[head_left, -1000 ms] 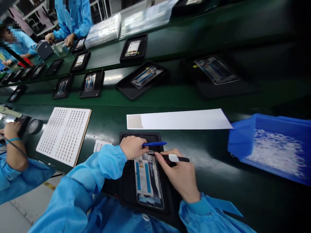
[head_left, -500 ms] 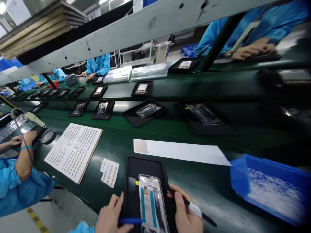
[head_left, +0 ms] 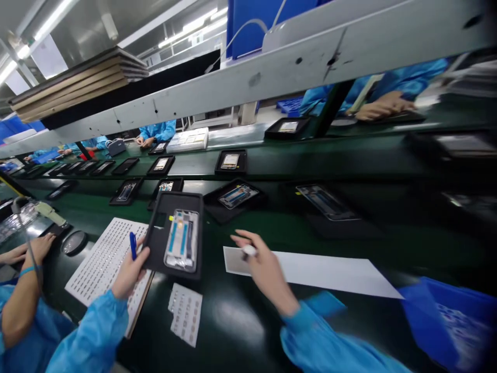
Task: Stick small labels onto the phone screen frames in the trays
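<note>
My left hand (head_left: 130,269) grips the near left edge of a black tray (head_left: 155,238), raised above the bench, and also keeps a blue pen (head_left: 133,245) upright between its fingers. Inside the tray lies a phone frame (head_left: 182,241) with blue strips and a yellow tab. My right hand (head_left: 264,264) is over the white paper strip (head_left: 322,269), closed around a slim tool (head_left: 249,250); only its white part shows clearly, the rest hidden by fingers. Below the tray rests a small sheet of stickers (head_left: 186,313).
A white board of small parts (head_left: 97,254) lies to the left, beside a co-worker's arm (head_left: 23,290). Trays with phone frames (head_left: 238,196) line the green belt beyond. A blue bin (head_left: 446,321) stands at right. A grey beam (head_left: 233,83) crosses overhead.
My left hand has lifted the tray with the phone frame off the bench, forward and left. My right hand has left the tray's side and moved forward over the paper strip.
</note>
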Tool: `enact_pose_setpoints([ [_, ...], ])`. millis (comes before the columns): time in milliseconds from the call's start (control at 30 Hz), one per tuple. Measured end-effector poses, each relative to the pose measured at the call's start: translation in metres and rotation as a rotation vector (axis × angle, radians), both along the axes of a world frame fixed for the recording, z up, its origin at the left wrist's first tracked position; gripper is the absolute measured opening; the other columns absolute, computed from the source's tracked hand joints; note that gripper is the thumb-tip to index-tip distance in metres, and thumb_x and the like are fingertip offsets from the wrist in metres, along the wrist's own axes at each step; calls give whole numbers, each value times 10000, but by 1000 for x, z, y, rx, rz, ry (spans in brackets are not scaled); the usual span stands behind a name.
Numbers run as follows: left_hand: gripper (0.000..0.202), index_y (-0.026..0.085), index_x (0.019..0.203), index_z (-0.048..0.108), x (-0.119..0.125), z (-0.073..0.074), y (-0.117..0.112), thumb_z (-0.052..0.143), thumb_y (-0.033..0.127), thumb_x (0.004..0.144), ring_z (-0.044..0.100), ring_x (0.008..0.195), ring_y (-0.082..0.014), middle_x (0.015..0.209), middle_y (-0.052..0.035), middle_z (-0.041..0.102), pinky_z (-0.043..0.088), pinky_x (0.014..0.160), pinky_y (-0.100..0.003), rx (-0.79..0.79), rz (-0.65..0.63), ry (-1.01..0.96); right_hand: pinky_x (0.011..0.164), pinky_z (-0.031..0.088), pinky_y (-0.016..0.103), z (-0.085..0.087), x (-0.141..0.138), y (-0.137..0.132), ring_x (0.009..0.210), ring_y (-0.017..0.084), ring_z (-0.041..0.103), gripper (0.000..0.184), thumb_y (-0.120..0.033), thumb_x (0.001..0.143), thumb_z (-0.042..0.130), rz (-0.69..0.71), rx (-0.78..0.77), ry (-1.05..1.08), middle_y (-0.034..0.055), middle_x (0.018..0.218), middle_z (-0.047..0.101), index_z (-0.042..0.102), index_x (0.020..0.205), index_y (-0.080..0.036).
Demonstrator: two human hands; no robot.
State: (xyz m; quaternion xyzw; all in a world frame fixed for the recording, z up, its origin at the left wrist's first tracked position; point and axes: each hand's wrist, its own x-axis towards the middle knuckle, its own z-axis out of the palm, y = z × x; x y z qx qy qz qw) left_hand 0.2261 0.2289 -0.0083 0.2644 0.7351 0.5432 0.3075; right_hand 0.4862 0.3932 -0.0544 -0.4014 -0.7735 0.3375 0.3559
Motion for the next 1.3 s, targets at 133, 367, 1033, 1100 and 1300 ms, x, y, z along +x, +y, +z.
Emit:
enact_pose_setpoints([
  [133, 651, 125, 1401, 429, -59, 4, 83, 610, 446, 863, 229, 367, -17, 551, 105, 315, 166, 359, -155, 27, -19, 44, 842, 482, 353, -13, -69, 61, 1002, 265, 632, 378, -123, 802, 545, 0, 152, -204, 146, 1060, 671, 574, 1178, -147],
  [367, 567, 124, 1442, 358, -80, -19, 193, 486, 408, 968, 311, 350, -17, 550, 95, 369, 164, 372, -162, -129, -103, 168, 739, 440, 251, -28, -45, 89, 846, 187, 652, 500, 41, 774, 373, 24, 389, -381, 40, 941, 689, 618, 1106, -241],
  [1033, 314, 186, 1217, 568, -133, -30, 193, 564, 313, 931, 599, 1061, -232, 1270, -96, 567, 486, 939, -458, -781, -391, 1143, 616, 476, 264, -43, 32, 115, 862, 226, 605, 463, -26, 754, 385, 85, 278, -574, 84, 923, 651, 659, 1067, -229],
  [1100, 281, 234, 1215, 567, -131, -21, 191, 529, 285, 942, 620, 1023, -222, 1270, -79, 563, 486, 908, -414, -770, -378, 1203, 603, 460, 259, -33, 30, 112, 827, 217, 588, 430, -16, 741, 380, 72, 299, -577, 73, 866, 630, 653, 1000, -224],
  [1300, 291, 294, 1232, 554, -115, 35, 162, 470, 331, 955, 650, 985, -246, 1272, -55, 551, 476, 788, -325, -652, -306, 1370, 537, 440, 254, 3, 46, 78, 764, 212, 585, 325, -59, 717, 371, -3, 505, -444, 69, 780, 574, 614, 861, -220],
])
